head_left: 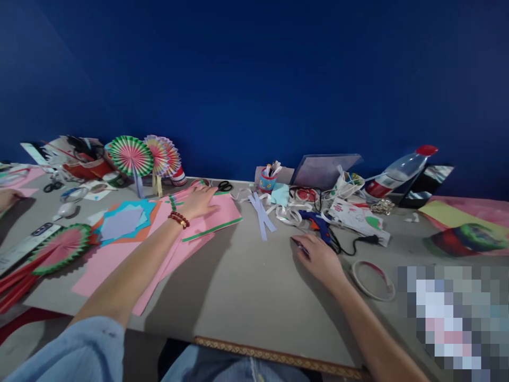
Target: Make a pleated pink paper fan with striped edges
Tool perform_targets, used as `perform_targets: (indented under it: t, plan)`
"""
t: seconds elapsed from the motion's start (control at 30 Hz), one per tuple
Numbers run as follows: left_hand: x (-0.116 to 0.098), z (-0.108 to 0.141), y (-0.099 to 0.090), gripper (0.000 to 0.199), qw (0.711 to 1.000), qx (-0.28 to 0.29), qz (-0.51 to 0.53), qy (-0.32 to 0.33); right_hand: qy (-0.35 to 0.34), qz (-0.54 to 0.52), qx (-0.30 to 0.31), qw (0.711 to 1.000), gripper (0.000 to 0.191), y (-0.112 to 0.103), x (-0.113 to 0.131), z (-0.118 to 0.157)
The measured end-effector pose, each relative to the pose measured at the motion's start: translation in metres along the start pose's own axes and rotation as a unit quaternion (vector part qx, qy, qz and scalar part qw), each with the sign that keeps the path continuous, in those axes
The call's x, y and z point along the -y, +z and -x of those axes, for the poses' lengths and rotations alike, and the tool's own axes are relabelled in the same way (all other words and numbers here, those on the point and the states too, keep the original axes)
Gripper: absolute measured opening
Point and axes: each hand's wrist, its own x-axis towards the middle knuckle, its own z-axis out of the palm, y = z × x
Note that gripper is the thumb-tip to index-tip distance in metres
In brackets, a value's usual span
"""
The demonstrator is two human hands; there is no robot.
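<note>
My left hand (200,201) lies flat with its fingers spread on pink paper sheets (222,212) edged with green strips. Black scissors (225,185) rest just beyond its fingertips. On the grey table (254,297), my right hand (316,254) is curled round a small dark pen-like item (303,248). A blue glue gun (321,225) lies just beyond that hand. Between the hands are crossed pale lavender strips (261,215). Blue and lavender paper pieces (121,224) are stacked left of my left forearm.
Folded paper fans (131,156) stand at the back left, and another fan (63,248) lies nearer. A pen cup (268,180), a tilted bottle (397,172) and a tape ring (373,280) are also on the table. Another person's hand (8,199) shows at the far left.
</note>
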Motion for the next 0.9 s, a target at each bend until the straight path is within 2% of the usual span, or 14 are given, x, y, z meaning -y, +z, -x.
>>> perform_targets:
  t: [0.23,0.33,0.43,0.5,0.6,0.7,0.83,0.9]
  plan:
    - [-0.014,-0.028,0.004,0.053,0.998,0.030,0.057,-0.020,-0.007,-0.011,-0.014,1.000,0.035,-0.001,0.001,0.001]
    - [-0.015,-0.030,-0.005,0.053,0.994,0.037,0.099,-0.011,-0.008,-0.010,-0.011,1.000,0.035,-0.002,0.002,0.001]
    - [-0.019,-0.022,-0.023,0.053,0.987,0.057,0.148,0.029,-0.005,-0.011,-0.011,1.000,0.035,-0.003,0.002,0.001]
    - [-0.027,-0.015,-0.037,0.051,0.969,0.068,0.223,0.081,-0.003,-0.010,-0.004,1.000,0.036,-0.004,0.002,0.001]
    - [-0.052,-0.003,-0.049,0.048,0.919,0.095,0.357,0.135,-0.010,-0.005,0.006,1.000,0.037,-0.004,0.001,0.000]
    - [-0.092,0.007,-0.038,0.042,0.892,0.121,0.399,0.174,-0.017,-0.004,0.004,1.000,0.036,-0.003,0.000,0.000]
    - [-0.144,0.020,0.002,0.042,0.887,0.192,0.371,0.197,-0.016,-0.012,0.003,1.000,0.035,-0.002,0.000,0.001]
    - [-0.160,0.027,0.020,0.042,0.890,0.175,0.360,0.217,-0.017,-0.014,0.003,1.000,0.034,-0.003,0.001,0.002]
